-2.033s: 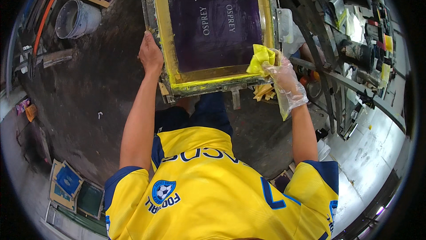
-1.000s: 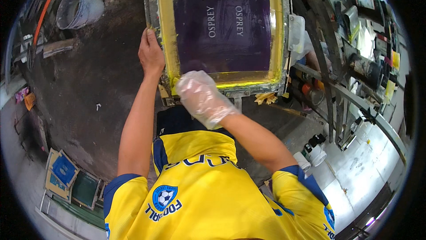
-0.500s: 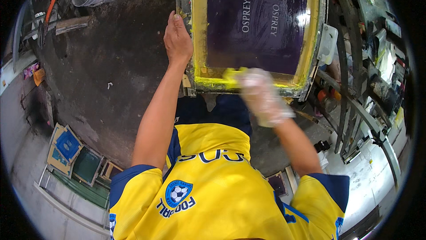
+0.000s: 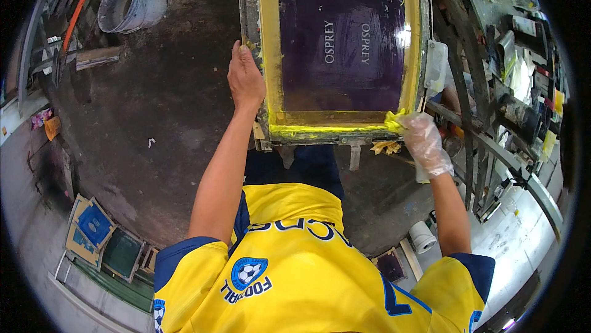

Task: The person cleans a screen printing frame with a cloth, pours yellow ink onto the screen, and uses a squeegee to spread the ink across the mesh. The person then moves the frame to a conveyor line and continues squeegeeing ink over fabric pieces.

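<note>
In front of me lies a screen-printing frame (image 4: 275, 43) with a dark purple mesh (image 4: 345, 80) carrying two pale patches of lettering. Yellow ink is smeared along its near edge. My bare left hand (image 4: 247, 79) rests against the frame's left side, fingers stretched forward and lying along the edge. At the near right corner, my right hand (image 4: 425, 139), in a clear plastic glove, is closed on a yellow-stained rag (image 4: 394, 121) that touches the frame. The glove partly hides the rag.
A white-stained bucket (image 4: 130, 6) stands at far left near a wooden piece (image 4: 97, 57). Metal bars (image 4: 486, 133) and cluttered shelves run along the right. A clear plastic container (image 4: 436, 67) sits by the frame's right edge. Several small frames (image 4: 92, 222) lean at lower left.
My right hand has moved right with the rag, from the middle of the near edge to the right corner. My left hand stays on the frame's left side. The view has shifted slightly.
</note>
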The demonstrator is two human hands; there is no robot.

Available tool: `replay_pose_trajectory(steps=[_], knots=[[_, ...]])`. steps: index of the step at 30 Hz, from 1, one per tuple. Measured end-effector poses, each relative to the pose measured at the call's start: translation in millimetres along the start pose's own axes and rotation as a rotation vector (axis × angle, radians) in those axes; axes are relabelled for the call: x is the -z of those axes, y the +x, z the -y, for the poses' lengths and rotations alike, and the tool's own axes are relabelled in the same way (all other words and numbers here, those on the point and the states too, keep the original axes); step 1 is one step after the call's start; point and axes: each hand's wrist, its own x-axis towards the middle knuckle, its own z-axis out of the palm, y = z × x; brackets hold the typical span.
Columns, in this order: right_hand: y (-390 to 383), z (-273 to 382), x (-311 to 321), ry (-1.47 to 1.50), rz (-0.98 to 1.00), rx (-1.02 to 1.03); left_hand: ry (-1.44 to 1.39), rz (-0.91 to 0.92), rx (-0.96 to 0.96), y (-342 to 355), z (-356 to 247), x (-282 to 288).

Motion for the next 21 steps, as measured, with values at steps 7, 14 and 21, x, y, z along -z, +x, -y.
replay_pose_trajectory(steps=[7,14,21], knots=[[76.0,161.9,-77.1,0.158,-0.028,0.202,0.029,0.003,0.013,0.7,-2.1,-3.0],[78.4,175.7,-41.2,0.569,0.124,0.218,0.012,-0.006,0.013,3.4,-0.3,-1.9],[33.4,113.7,-17.9,1.341,0.247,-0.414,0.031,0.059,0.092,-0.6,-13.4,5.9]])
